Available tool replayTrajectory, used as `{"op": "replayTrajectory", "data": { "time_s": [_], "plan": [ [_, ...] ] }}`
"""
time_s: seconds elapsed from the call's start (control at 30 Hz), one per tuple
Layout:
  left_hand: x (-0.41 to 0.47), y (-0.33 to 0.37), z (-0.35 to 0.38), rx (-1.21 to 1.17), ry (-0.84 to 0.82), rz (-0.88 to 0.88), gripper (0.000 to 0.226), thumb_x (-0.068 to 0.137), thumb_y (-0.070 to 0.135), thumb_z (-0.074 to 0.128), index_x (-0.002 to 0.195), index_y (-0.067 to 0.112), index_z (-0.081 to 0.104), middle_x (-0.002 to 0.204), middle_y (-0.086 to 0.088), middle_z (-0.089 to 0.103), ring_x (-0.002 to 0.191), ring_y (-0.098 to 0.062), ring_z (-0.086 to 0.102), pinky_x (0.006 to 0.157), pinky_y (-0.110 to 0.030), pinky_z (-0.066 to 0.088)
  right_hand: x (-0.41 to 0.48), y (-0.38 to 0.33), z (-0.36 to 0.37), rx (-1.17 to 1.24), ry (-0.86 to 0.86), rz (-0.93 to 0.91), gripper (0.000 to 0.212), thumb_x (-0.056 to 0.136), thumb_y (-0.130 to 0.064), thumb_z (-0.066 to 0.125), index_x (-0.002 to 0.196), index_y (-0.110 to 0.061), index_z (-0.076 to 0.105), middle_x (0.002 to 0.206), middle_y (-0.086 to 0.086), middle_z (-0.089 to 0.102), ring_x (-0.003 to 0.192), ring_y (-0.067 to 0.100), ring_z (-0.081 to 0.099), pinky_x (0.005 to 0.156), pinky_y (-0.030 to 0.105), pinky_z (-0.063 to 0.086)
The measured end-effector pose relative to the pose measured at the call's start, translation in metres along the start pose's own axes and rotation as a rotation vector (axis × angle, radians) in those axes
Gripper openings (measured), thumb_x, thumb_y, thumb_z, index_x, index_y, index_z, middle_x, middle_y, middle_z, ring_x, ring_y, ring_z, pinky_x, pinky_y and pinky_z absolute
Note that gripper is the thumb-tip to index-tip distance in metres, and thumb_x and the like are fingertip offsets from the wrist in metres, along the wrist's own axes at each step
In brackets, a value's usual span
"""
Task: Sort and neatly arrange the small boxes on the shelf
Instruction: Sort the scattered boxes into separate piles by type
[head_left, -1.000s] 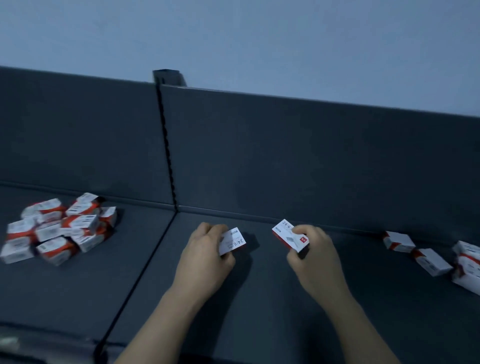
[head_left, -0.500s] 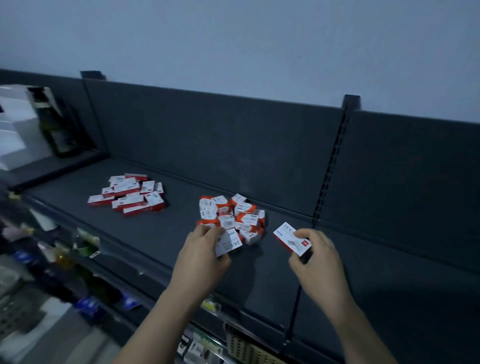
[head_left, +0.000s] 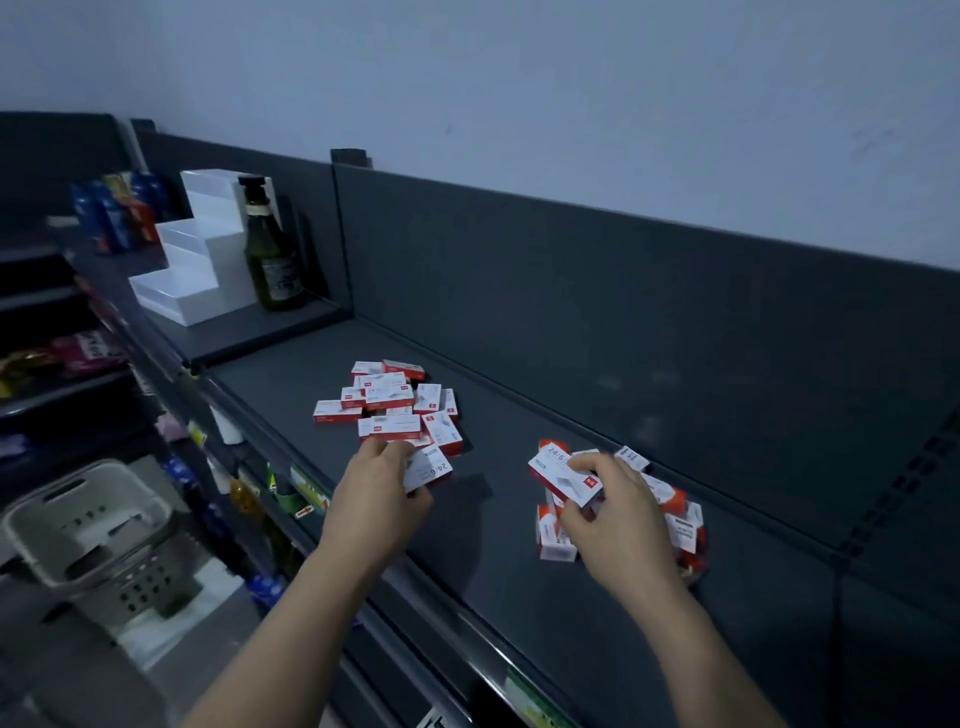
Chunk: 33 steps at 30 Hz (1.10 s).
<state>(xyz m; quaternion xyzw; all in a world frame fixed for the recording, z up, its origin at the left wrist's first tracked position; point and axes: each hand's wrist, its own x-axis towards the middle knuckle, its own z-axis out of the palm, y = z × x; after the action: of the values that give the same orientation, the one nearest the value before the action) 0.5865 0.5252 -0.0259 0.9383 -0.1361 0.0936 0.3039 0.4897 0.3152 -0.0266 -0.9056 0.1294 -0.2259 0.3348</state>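
Head view takes in a pale wall (head_left: 519, 93) across the top of the frame. Below it a dark grey back panel (head_left: 623, 322) runs from upper left to right edge. The dark shelf (head_left: 498, 551) slopes from centre left down to the lower right. A grey perforated basket (head_left: 88, 530) sits at lower left, below shelf level. At upper left, on the neighbouring shelf section, stands a white stepped riser (head_left: 197, 260) with a green bottle (head_left: 270, 260) just beside it on the right. Blurred blue cans (head_left: 111, 213) stand further left.

Two loose heaps of small red-and-white boxes lie on the shelf. The left heap (head_left: 389, 405) is at frame centre. The right heap (head_left: 680, 519) is right of centre and partly hidden behind the right hand (head_left: 618, 525).

The left hand (head_left: 374, 499) reaches to the near edge of the left heap, its fingers curled round one white box (head_left: 428, 470) marked "24/6". The right hand pinches another box (head_left: 563, 475) between thumb and fingers, holding it tilted above the right heap; the print on it is too blurred to read fully.
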Motion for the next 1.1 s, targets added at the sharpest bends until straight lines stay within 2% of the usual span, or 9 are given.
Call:
{"op": "replayTrajectory", "data": {
  "time_s": [0.17,0.33,0.43,0.57,0.63,0.73,0.83,1.0,1.1],
  "plan": [
    [0.053,-0.017,0.006,0.081,0.052,-0.043,0.039,0.087,0.029,0.06,0.122,0.014,0.055,0.118,-0.002,0.051,0.1,-0.022,0.054,0.073,-0.028,0.042,0.051,-0.008,0.026,-0.031,-0.018,-0.007,0.036,0.079,-0.013,0.06,0.111,-0.028,0.056,0.108,-0.022,0.05,0.103,0.009,0.051,0.091,0.03,0.044],
    [0.099,-0.035,0.008,0.159,0.077,-0.092,0.033,0.086,0.031,0.059,0.113,0.012,0.058,0.112,-0.005,0.053,0.101,-0.024,0.052,0.068,-0.03,0.041,0.088,-0.018,0.058,-0.051,-0.051,-0.016,0.035,0.08,-0.013,0.058,0.113,-0.027,0.056,0.111,-0.018,0.052,0.109,0.009,0.048,0.093,0.028,0.042],
    [0.126,-0.049,0.01,0.187,0.066,-0.103,0.035,0.087,0.034,0.059,0.115,0.012,0.057,0.114,-0.005,0.054,0.104,-0.024,0.05,0.075,-0.032,0.044,0.105,-0.026,0.076,-0.068,-0.07,-0.004,0.037,0.081,-0.014,0.059,0.116,-0.027,0.055,0.117,-0.015,0.054,0.11,0.009,0.048,0.094,0.03,0.044],
    [0.164,-0.066,0.016,0.211,0.009,-0.071,0.039,0.089,0.042,0.056,0.114,0.013,0.057,0.116,-0.006,0.054,0.106,-0.025,0.047,0.083,-0.038,0.047,0.121,-0.038,0.103,-0.102,-0.071,0.027,0.038,0.082,-0.014,0.059,0.119,-0.026,0.055,0.121,-0.014,0.054,0.114,0.008,0.047,0.096,0.026,0.042],
    [0.18,-0.072,0.02,0.218,-0.049,-0.055,0.043,0.089,0.046,0.056,0.118,0.014,0.056,0.12,-0.006,0.054,0.109,-0.025,0.047,0.084,-0.037,0.046,0.128,-0.044,0.116,-0.114,-0.059,0.044,0.038,0.082,-0.015,0.059,0.118,-0.026,0.055,0.121,-0.014,0.055,0.115,0.008,0.047,0.096,0.025,0.041],
    [0.197,-0.082,0.028,0.195,-0.107,-0.011,0.042,0.088,0.048,0.057,0.113,0.014,0.057,0.117,-0.006,0.055,0.108,-0.024,0.048,0.081,-0.034,0.045,0.135,-0.053,0.134,-0.138,-0.065,0.098,0.038,0.084,-0.019,0.06,0.12,-0.027,0.054,0.12,-0.015,0.054,0.114,0.007,0.046,0.094,0.023,0.041],
    [0.207,-0.089,0.031,0.154,-0.155,0.018,0.044,0.089,0.046,0.056,0.119,0.014,0.056,0.12,-0.005,0.054,0.112,-0.023,0.047,0.085,-0.035,0.045,0.138,-0.058,0.151,-0.147,-0.047,0.126,0.037,0.082,-0.021,0.064,0.118,-0.026,0.055,0.114,-0.012,0.056,0.109,0.008,0.047,0.091,0.022,0.041],
    [0.208,-0.098,0.025,0.149,-0.11,0.13,0.048,0.089,0.05,0.053,0.123,0.016,0.055,0.121,-0.003,0.054,0.111,-0.022,0.048,0.085,-0.033,0.045,0.14,-0.067,0.177,-0.153,0.021,0.133,0.032,0.078,-0.018,0.064,0.109,-0.022,0.06,0.104,-0.008,0.06,0.099,0.012,0.052,0.083,0.025,0.045],
    [0.203,-0.102,0.019,0.144,-0.059,0.238,0.043,0.09,0.046,0.053,0.122,0.017,0.058,0.119,-0.002,0.056,0.107,-0.023,0.05,0.084,-0.032,0.044,0.14,-0.072,0.187,-0.156,0.006,0.17,0.037,0.079,-0.027,0.068,0.114,-0.019,0.059,0.109,-0.006,0.059,0.1,0.012,0.054,0.084,0.026,0.047]
  ]
}}
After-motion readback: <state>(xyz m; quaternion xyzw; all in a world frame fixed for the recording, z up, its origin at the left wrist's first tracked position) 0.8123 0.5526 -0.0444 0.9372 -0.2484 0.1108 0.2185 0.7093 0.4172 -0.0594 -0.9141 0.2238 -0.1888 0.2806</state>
